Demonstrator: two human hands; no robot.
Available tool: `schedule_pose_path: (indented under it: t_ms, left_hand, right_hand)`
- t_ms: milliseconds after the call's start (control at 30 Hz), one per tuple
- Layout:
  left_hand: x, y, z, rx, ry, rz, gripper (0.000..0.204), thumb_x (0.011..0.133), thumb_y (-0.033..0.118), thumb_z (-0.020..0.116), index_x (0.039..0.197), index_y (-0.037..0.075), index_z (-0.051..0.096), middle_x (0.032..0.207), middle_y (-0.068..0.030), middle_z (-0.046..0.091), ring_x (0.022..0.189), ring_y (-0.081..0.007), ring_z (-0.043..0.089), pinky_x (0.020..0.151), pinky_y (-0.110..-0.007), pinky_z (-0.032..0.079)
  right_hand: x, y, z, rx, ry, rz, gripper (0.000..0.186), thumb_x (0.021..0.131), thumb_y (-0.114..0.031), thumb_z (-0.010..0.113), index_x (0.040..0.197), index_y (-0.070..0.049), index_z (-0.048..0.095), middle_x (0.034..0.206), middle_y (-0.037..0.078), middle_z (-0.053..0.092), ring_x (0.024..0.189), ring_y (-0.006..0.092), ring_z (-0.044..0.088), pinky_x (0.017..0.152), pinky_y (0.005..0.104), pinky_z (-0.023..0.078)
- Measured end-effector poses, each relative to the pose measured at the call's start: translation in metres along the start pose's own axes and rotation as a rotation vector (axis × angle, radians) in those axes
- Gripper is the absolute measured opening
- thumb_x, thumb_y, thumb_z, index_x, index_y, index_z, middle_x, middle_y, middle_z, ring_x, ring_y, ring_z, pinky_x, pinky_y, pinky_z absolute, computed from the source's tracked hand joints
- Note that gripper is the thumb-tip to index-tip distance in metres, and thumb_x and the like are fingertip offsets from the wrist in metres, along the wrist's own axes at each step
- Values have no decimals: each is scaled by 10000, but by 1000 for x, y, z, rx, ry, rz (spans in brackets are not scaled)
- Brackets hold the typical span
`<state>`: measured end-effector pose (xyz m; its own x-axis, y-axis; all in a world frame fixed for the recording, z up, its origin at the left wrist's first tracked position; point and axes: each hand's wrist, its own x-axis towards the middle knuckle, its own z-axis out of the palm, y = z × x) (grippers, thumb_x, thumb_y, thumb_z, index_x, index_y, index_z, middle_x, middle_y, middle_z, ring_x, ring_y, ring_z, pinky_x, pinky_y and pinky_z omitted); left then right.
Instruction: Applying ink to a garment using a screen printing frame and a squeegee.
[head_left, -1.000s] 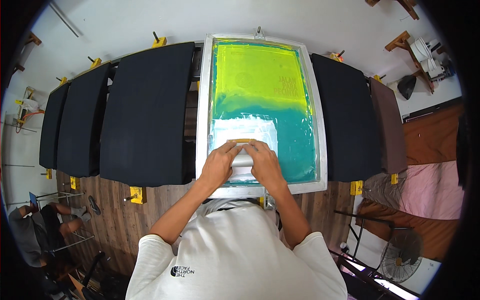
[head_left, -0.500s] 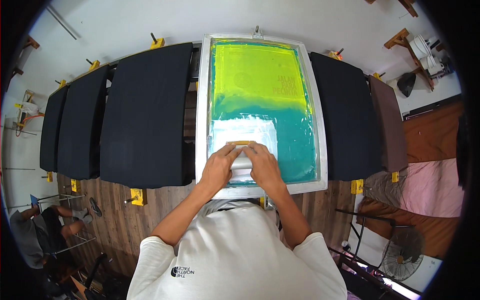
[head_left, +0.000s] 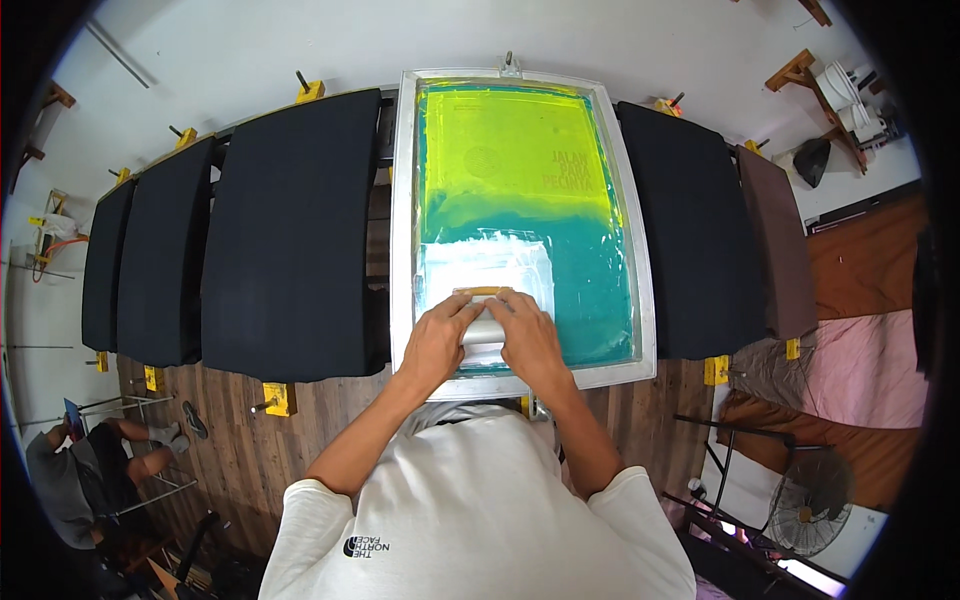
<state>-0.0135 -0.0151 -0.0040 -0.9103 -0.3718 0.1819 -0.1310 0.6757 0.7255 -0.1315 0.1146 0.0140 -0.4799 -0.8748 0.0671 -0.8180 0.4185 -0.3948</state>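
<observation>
Both hands gripped a squeegee (head_left: 483,318) at the near end of a printing screen (head_left: 520,215): the left hand (head_left: 437,342) closed over its left half, the right hand (head_left: 530,340) over its right half, thumbs meeting near the middle. The wooden handle showed just beyond the fingertips, and the blade sat on the mesh at the near edge of a white ink patch (head_left: 487,262), with green and yellow mesh stretching away beyond it. The screen lay in its pale frame over one board, with black boards (head_left: 290,235) to the left and another black board (head_left: 690,235) and a brown one (head_left: 775,240) to the right. If the two hands pressed unevenly, the blade could tilt and leave a streak or a thin patch of ink; pushing too hard near the frame could shift the screen and smear the print beneath. Compared with a second earlier, the squeegee and both hands had come closer to the body, toward the near rail of the frame, and more of the white ink lay uncovered beyond them.
</observation>
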Motion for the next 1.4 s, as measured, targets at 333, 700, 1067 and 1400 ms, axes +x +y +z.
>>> schedule_pose_path:
  t_ms: [333,700,1067,1400]
  left_hand:
    - [-3,8,-3,-17,-79,-73,644,641,-186,554,1248,21,622,1282,-223,597,1054,-421,617,886,-431,528]
    - [-7,11,-1,-19,-22,-54,579,669,-182,565,1216,-12,644,1278,-242,595,1074,-418,624,949,-433,515]
    - [-10,16,-2,-63,-110,-116,576,687,-179,554,1230,-7,639,1293,-252,588,1110,-418,613,971,-430,505]
    - [-15,15,-1,-43,-98,-92,576,686,-176,545,1234,-20,631,1288,-261,588,1102,-425,614,982,-438,494]
  right_hand:
    - [-2,0,-6,38,-105,50,463,745,110,576,1179,-33,655,1242,161,604,1194,334,548,897,457,484]
    - [-8,-3,-4,14,-53,33,510,729,130,555,1200,-43,646,1265,154,598,1199,337,540,927,451,466]
    - [-18,-4,-2,25,-74,49,494,740,112,550,1198,-43,648,1259,159,600,1199,334,546,928,458,465]
    - [-19,-6,-6,67,-146,86,513,726,125,539,1200,-40,645,1265,149,597,1227,334,534,921,456,474]
